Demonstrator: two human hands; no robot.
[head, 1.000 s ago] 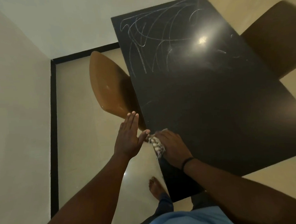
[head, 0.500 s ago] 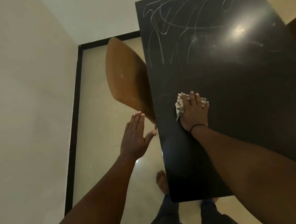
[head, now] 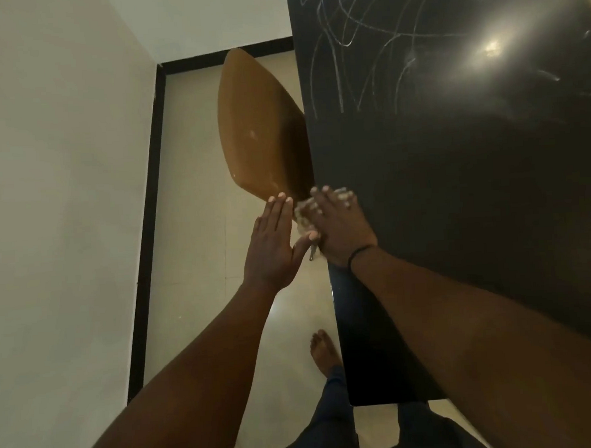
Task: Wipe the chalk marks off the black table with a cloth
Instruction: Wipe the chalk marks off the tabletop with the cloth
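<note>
The black table [head: 456, 188] fills the right side of the view, with white chalk marks [head: 363, 45] scribbled over its far part. My right hand [head: 339, 228] lies flat with straight fingers on a pale cloth [head: 302, 215], pressing it down at the table's left edge. The cloth sticks out past the edge and is mostly hidden under the hand. My left hand [head: 271, 245] is held open just off the edge, fingers straight and together, thumb touching the cloth's hanging part.
A brown chair [head: 258, 130] is tucked against the table's left side, just beyond my hands. A pale wall with a black skirting [head: 149, 197] runs along the left. My bare foot [head: 323, 352] stands on the beige floor by the table's near corner.
My right hand has slid the cloth leftward from the table surface to the table's left edge. My left hand now meets it at the edge. The view has shifted right.
</note>
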